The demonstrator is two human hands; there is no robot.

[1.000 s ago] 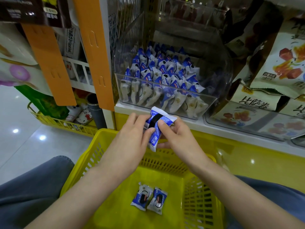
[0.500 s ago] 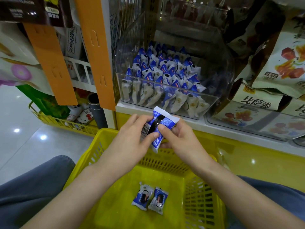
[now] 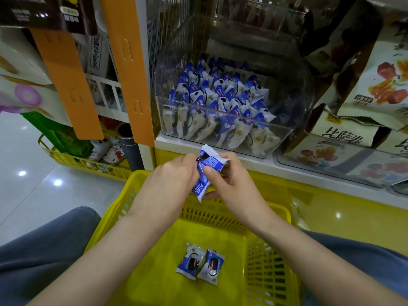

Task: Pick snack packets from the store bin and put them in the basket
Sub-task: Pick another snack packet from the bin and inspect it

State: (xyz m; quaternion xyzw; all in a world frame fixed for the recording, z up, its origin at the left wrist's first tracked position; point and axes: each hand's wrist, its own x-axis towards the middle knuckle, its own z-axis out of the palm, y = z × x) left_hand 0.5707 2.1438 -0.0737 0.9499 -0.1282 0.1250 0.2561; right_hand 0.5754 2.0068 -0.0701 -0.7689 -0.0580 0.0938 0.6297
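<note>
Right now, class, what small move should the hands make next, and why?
Probably lower the packet and drop it into the basket: left hand and right hand both grip it above the basket, where two packets already lie.

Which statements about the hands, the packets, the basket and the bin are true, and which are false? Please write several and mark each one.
1. The left hand and the right hand both grip the held packet above the yellow basket. True.
2. Three packets lie in the basket. False: only two packets lie there.
3. Those two lie side by side on the basket floor. True.
4. The clear bin is empty. False: it holds many blue and white packets.
</note>
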